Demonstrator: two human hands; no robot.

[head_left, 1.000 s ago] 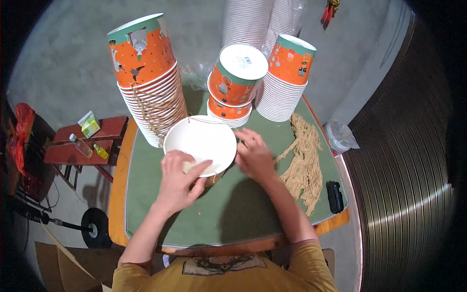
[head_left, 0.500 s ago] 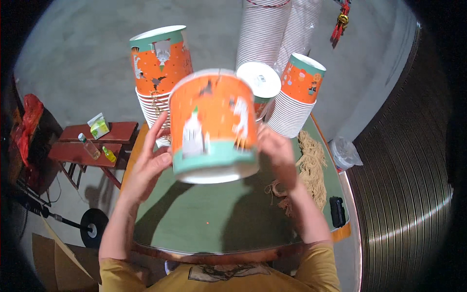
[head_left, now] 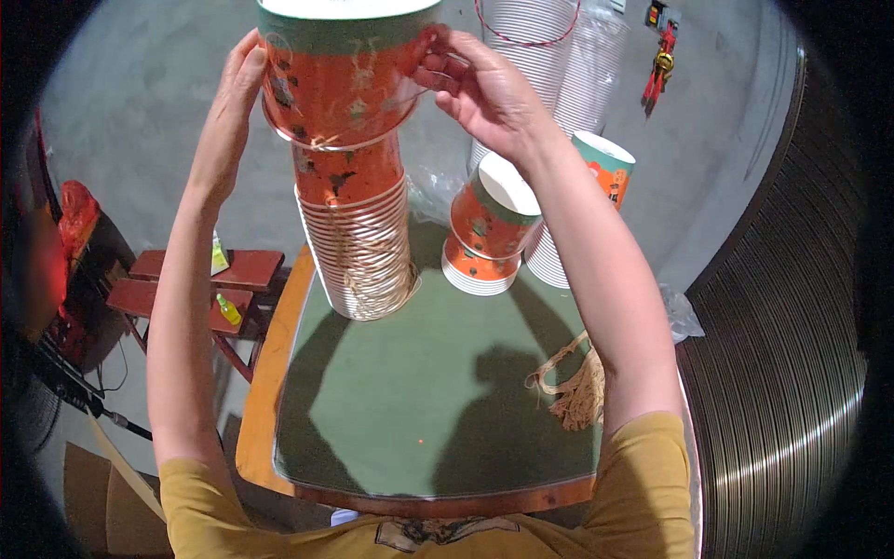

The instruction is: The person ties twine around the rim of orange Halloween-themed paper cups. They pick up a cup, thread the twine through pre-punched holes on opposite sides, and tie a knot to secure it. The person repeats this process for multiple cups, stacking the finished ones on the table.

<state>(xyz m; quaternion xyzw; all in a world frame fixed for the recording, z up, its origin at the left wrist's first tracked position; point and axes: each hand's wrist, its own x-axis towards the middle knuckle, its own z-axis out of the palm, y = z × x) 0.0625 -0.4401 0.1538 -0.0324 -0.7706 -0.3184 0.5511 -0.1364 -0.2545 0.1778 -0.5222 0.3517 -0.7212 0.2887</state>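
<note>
Both my hands hold one orange and green paper bucket (head_left: pixel 340 74) upside down, high over the table. My left hand (head_left: pixel 231 102) presses its left side and my right hand (head_left: pixel 480 84) grips its right side. The bucket sits over the top of a tall stack of nested buckets (head_left: pixel 358 242) with straw-coloured string handles hanging down its side. The stack stands at the far left of the green tabletop (head_left: pixel 410 410).
A short tilted stack of the same buckets (head_left: pixel 484 233) and another stack (head_left: pixel 596 186) stand at the back right. Tall white cup stacks (head_left: pixel 549 65) rise behind. A bundle of raffia string (head_left: pixel 577 391) lies by my right arm. A small red-brown stool (head_left: pixel 200 284) with bottles stands left.
I have lifted the bucket from chest height up and away, turning it over the tall left stack. One second ago it lay mouth-up on the table under my hands.
</note>
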